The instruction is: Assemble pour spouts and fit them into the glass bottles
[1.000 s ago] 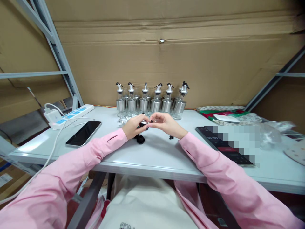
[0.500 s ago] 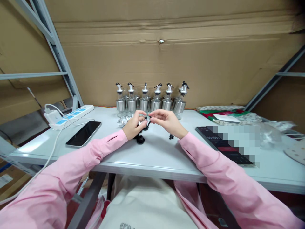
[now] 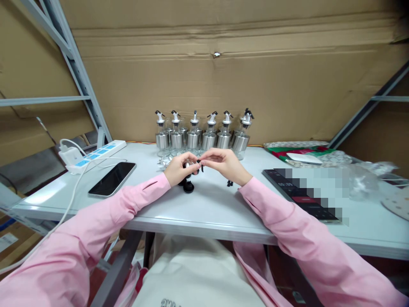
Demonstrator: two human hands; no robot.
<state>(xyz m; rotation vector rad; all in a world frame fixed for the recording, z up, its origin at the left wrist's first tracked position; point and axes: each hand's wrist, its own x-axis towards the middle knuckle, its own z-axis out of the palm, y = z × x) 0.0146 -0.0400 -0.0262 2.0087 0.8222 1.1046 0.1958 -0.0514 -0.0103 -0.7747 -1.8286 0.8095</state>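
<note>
My left hand (image 3: 179, 169) is closed around a silver pourer spout (image 3: 188, 163), which its fingers partly cover. Thumb and forefinger of my right hand (image 3: 223, 164) pinch a small black lever (image 3: 202, 167) against the tip of that spout. Whether the two parts are joined, I cannot tell. On the table below my left hand sit black stoppers (image 3: 188, 187), partly hidden by the fingers. More silver spouts (image 3: 163, 162) lie behind that hand. Several small black pieces (image 3: 229, 183) rest under my right wrist.
A row of glass-and-steel bottles (image 3: 193, 140) with pourers stands at the back, before a cardboard wall (image 3: 204, 85). To the left are a phone (image 3: 112, 179) and a power strip (image 3: 102, 154) with a white cable. On the right lie another phone (image 3: 300, 196) and plastic bags (image 3: 364, 179).
My right hand has shifted slightly left, bringing the black lever up to the spout's tip. The lever has turned from slanting to hanging nearly straight down. My left hand has barely moved.
</note>
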